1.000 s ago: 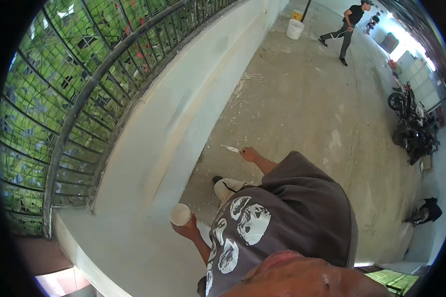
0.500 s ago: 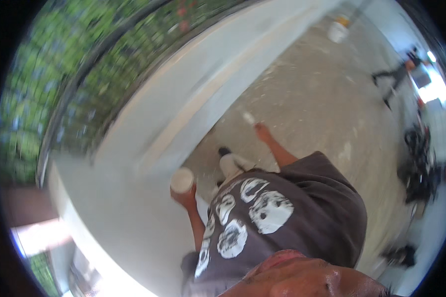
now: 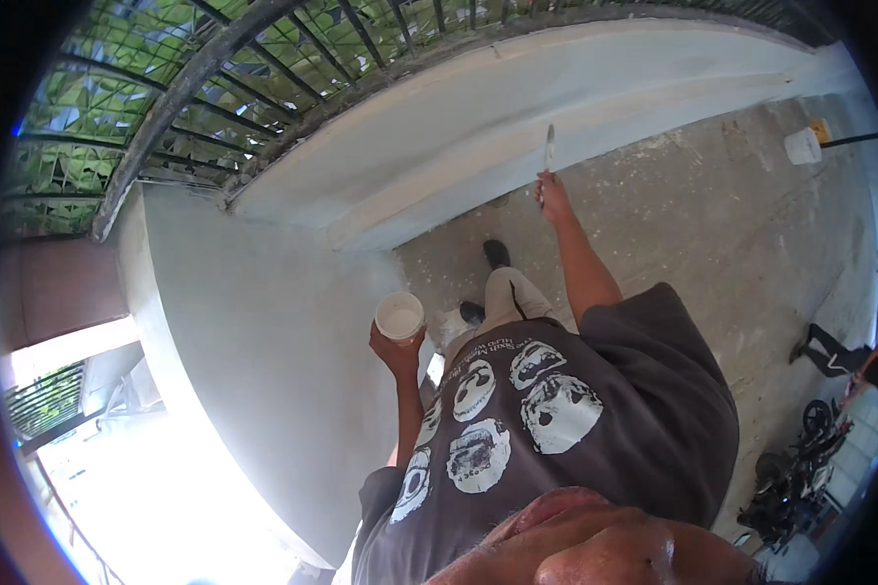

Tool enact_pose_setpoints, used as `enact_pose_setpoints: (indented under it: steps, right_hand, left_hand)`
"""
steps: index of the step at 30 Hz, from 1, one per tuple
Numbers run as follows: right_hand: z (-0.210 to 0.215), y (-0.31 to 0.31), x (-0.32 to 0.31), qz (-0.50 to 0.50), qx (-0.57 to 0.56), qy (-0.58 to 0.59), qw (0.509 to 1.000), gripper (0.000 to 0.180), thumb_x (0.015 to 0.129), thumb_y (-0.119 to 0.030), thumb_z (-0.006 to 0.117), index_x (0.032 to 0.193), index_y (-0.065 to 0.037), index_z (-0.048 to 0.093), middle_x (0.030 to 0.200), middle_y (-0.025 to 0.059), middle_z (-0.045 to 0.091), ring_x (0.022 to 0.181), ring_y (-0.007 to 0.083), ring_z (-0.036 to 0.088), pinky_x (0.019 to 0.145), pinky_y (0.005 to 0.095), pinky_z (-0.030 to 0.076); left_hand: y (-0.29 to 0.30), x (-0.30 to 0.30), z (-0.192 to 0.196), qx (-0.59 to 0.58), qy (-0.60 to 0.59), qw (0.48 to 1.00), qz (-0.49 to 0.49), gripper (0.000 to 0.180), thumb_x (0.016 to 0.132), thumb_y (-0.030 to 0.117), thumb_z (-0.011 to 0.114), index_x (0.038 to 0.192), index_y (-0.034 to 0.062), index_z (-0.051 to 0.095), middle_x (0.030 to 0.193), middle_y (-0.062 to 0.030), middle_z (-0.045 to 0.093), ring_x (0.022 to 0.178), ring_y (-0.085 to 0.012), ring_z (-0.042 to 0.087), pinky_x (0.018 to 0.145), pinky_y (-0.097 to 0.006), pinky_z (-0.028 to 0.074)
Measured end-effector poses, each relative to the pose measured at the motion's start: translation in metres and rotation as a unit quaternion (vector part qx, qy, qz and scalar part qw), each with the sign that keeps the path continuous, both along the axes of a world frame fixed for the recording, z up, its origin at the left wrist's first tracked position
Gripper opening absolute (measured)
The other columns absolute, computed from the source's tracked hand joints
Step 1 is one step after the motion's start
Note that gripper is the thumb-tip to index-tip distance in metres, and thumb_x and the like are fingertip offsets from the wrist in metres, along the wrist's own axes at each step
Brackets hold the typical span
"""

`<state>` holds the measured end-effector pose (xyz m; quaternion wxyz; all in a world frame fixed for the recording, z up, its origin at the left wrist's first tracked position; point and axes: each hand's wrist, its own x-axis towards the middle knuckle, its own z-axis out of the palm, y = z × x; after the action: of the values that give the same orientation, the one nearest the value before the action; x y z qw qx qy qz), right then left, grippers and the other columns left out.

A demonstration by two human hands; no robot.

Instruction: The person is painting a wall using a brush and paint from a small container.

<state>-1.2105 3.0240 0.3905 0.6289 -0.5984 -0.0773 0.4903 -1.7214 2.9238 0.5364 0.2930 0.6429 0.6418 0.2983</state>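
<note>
We can't see the left hand's palm side; its fingers are tucked under the white cup. The right hand wraps the blade tool's handle, so the grip's hidden. Tool tip is too thin to tell if it's touching the wall ledge. Far person is cut by the rim; white bucket contents are too small to tell.
</note>
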Motion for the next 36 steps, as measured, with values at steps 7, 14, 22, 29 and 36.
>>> enact_pose_setpoints:
  steps: [7,14,22,29,36]
  right_hand:
    - [-0.036,0.108,-0.129,0.161,-0.141,-0.201,0.956,0.033,0.108,-0.037,0.052,0.117,-0.006,0.059,0.096,0.0128,0.066,0.077,0.0252,0.063,0.066,0.0384,0.053]
    - [-0.018,0.075,-0.205,0.484,-0.048,-0.278,0.828,0.034,0.104,-0.028,0.05,0.126,-0.002,0.059,0.119,0.024,0.068,0.113,0.046,0.063,0.098,0.0553,0.05]
    - [-0.102,0.054,0.021,0.088,-0.069,-0.474,0.873,0.026,0.106,-0.025,0.048,0.111,-0.004,0.062,0.099,0.02,0.071,0.093,0.0411,0.069,0.081,0.0511,0.053]
    - [-0.127,0.064,-0.031,0.111,-0.082,-0.556,0.82,0.034,0.108,-0.026,0.044,0.117,-0.001,0.065,0.118,0.0238,0.069,0.107,0.0443,0.067,0.092,0.0516,0.052]
    - [-0.017,0.076,-0.18,0.459,-0.012,-0.322,0.828,0.042,0.108,-0.04,0.048,0.114,-0.001,0.062,0.106,0.0272,0.069,0.099,0.047,0.066,0.085,0.0543,0.05]
  left_hand:
    - [0.0,0.021,0.017,0.03,0.004,0.999,0.041,0.103,0.053,0.03,0.101,0.137,-0.0034,0.051,0.125,-0.0213,0.063,0.116,-0.0403,0.06,0.1,-0.053,0.046]
    - [0.02,0.05,0.03,-0.013,-0.024,0.997,0.072,0.105,0.052,0.029,0.102,0.138,-0.003,0.05,0.128,-0.0206,0.06,0.118,-0.0387,0.059,0.101,-0.052,0.046]
    - [0.054,0.08,0.034,0.039,-0.029,0.998,0.046,0.098,0.055,0.025,0.101,0.135,-0.0042,0.052,0.124,-0.0203,0.061,0.116,-0.036,0.061,0.102,-0.049,0.048]
    - [0.072,0.097,0.051,0.003,-0.045,0.998,-0.039,0.092,0.056,0.022,0.1,0.131,-0.0049,0.054,0.12,-0.0201,0.065,0.111,-0.0343,0.065,0.098,-0.046,0.052]
    - [0.071,0.095,0.067,0.021,-0.006,0.999,-0.031,0.09,0.057,0.022,0.1,0.13,-0.0055,0.055,0.12,-0.0205,0.066,0.111,-0.0342,0.066,0.099,-0.046,0.052]
